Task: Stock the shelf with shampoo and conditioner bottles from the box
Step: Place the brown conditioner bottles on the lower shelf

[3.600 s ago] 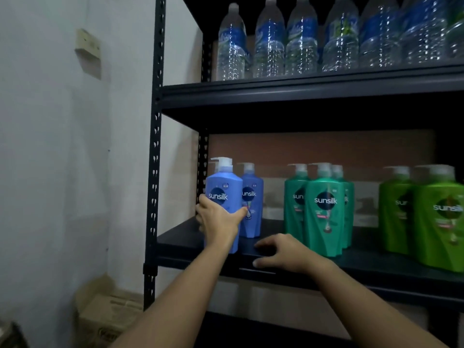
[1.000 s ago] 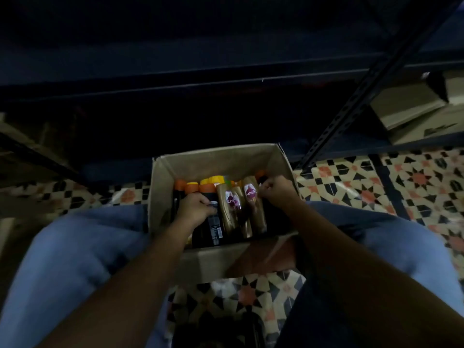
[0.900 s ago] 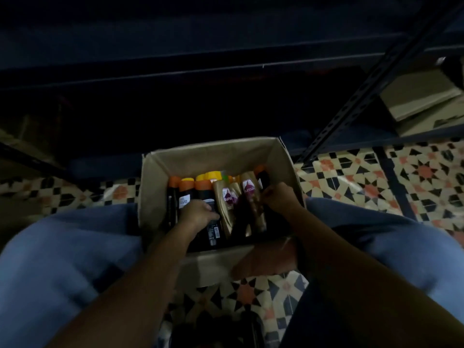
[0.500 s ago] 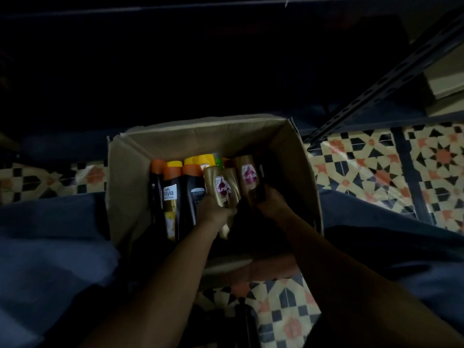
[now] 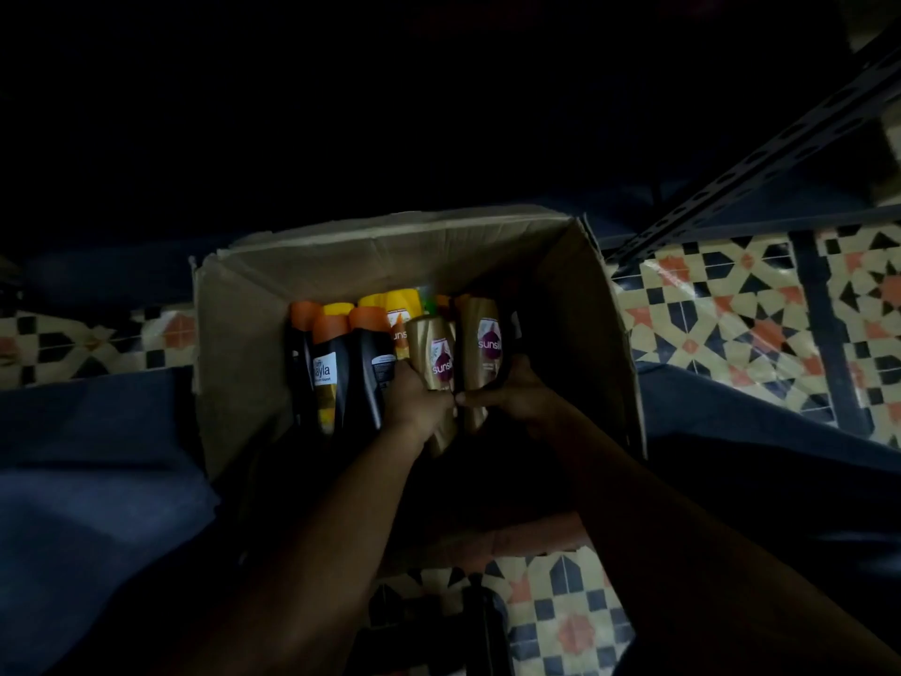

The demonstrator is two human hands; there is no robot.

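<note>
Darkness swallows the shelf (image 5: 439,114) from ten to two o'clock. Both hands cover the gold bottles' (image 5: 441,353) lower halves; the box's (image 5: 234,334) near wall is lost in shadow.

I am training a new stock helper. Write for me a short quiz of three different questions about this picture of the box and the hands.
1. True or false: the cardboard box stands on a patterned tile floor.
2. Which bottle does the left hand grip? A) gold Sunsilk bottle B) black bottle with orange cap
3. Fill in: the right hand grips a second ____ Sunsilk bottle.

Key: 1 true. 2 A, the gold Sunsilk bottle; the black bottles stay in the box. 3 gold.
</note>
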